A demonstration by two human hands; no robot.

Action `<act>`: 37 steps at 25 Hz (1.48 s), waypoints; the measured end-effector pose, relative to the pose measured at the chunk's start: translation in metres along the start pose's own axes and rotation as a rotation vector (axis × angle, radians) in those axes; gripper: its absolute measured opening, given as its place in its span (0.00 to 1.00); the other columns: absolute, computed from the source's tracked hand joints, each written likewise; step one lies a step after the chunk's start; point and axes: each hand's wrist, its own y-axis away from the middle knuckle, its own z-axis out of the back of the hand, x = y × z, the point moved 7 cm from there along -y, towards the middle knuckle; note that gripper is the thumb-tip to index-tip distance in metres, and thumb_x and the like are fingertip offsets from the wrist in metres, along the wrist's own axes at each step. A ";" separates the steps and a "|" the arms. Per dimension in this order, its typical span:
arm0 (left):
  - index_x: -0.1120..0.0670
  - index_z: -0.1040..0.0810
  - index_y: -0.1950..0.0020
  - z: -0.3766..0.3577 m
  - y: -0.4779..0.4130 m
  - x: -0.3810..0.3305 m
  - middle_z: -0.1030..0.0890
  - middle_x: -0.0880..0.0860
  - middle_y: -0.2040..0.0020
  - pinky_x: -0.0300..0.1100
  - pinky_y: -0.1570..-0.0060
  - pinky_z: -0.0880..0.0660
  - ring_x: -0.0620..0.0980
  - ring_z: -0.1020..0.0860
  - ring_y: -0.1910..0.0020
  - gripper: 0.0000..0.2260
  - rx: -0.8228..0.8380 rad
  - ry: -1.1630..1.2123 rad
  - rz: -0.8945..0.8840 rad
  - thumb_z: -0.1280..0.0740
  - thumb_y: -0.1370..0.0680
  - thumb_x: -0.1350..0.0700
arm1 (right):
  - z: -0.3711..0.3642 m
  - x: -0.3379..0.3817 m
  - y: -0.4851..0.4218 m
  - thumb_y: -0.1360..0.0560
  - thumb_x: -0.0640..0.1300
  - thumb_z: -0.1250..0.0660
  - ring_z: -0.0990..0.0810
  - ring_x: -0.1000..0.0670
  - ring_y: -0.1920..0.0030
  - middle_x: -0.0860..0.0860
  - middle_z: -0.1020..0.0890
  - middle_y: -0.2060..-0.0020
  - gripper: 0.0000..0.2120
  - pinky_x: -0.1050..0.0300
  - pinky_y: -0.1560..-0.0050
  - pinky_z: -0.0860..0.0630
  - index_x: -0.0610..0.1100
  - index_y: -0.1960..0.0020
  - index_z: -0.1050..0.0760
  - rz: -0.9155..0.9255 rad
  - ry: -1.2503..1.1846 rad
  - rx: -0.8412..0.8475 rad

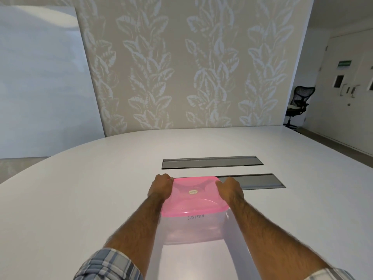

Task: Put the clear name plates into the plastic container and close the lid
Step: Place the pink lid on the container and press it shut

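Both hands rest on the pink lid [194, 196], one at each far corner. The left hand [160, 187] lies curled over the lid's far left corner, knuckles up, fingers bent down around the rim so that the tips are hidden behind the edge. The right hand [230, 188] mirrors it on the far right corner, fingers folded over the rim, palm against the top of the lid. Neither hand is spread flat; each cups its corner, and whether they press down or only grip cannot be told.

Between the two hands the lid sits on the container [193, 229], a clear tub that stands on the white table [80, 199] between the forearms, nearer the body than the hands. The lid looks seated all round, though the far edge is hidden by the fingers. A small round sticker [193, 191] lies on the lid midway between the hands, and handwriting [195, 217] runs along the near wall just under the rim. The tub's contents show only as a faint pinkish blur through the wall, so the name plates cannot be made out.

Just beyond the fingertips, two dark slots [212, 162] are set into the tabletop; the nearer one [260, 181] runs out from behind the right hand. Plaid sleeves [109, 265] cover the upper arms
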 end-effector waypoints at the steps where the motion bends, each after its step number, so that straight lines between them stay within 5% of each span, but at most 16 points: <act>1: 0.57 0.22 0.38 -0.001 -0.002 0.000 0.23 0.59 0.39 0.53 0.39 0.26 0.61 0.23 0.40 0.17 -0.007 -0.029 0.008 0.43 0.17 0.49 | -0.001 0.000 -0.002 0.21 0.54 0.37 0.20 0.40 0.42 0.42 0.19 0.40 0.21 0.51 0.46 0.23 0.38 0.39 0.24 0.004 0.007 0.000; 10: 0.57 0.24 0.39 -0.007 -0.023 -0.006 0.25 0.59 0.40 0.53 0.43 0.28 0.60 0.28 0.38 0.18 -0.066 -0.288 -0.096 0.47 0.15 0.47 | -0.009 0.003 -0.010 0.19 0.54 0.41 0.21 0.41 0.39 0.43 0.21 0.37 0.22 0.51 0.44 0.25 0.39 0.35 0.27 0.032 0.080 -0.053; 24: 0.58 0.22 0.44 -0.015 -0.049 -0.002 0.18 0.59 0.42 0.49 0.46 0.27 0.60 0.22 0.43 0.19 -0.040 -0.320 -0.117 0.47 0.15 0.47 | -0.020 0.001 -0.019 0.18 0.55 0.44 0.20 0.42 0.41 0.44 0.20 0.39 0.20 0.50 0.46 0.25 0.41 0.35 0.29 -0.002 0.059 -0.062; 37: 0.60 0.24 0.36 -0.028 -0.058 0.007 0.21 0.61 0.36 0.49 0.38 0.28 0.60 0.24 0.37 0.19 0.129 -0.294 -0.041 0.48 0.14 0.50 | -0.025 0.000 -0.023 0.18 0.54 0.45 0.21 0.40 0.41 0.42 0.21 0.39 0.19 0.48 0.44 0.25 0.40 0.36 0.30 0.024 0.016 -0.042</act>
